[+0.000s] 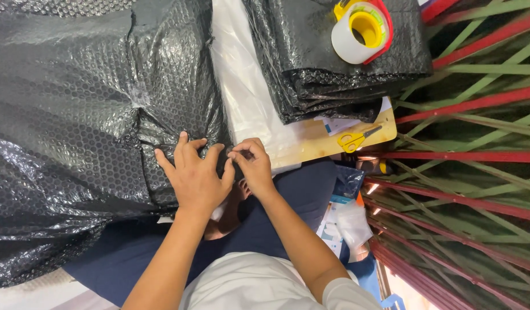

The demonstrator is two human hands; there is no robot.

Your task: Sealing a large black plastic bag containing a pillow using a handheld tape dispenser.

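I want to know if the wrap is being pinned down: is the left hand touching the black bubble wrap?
Touching. The head view shows the left hand lying flat on the black bubble wrap, fingers spread and pressing into it.

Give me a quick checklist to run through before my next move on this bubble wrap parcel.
1. Left hand flat on the parcel, pressing the fold down: ok.
2. Right hand pinching the wrap edge at the fold: ok, though what the fingertips grip is too small to tell.
3. Tape roll within reach: cannot tell; it sits on the stack of black bags farther off, no hand near it.
4. Scissors free: ok, lying on the board, untouched.
5. Fold already taped: cannot tell; a shiny strip shows higher on the parcel, none visible under the hands.
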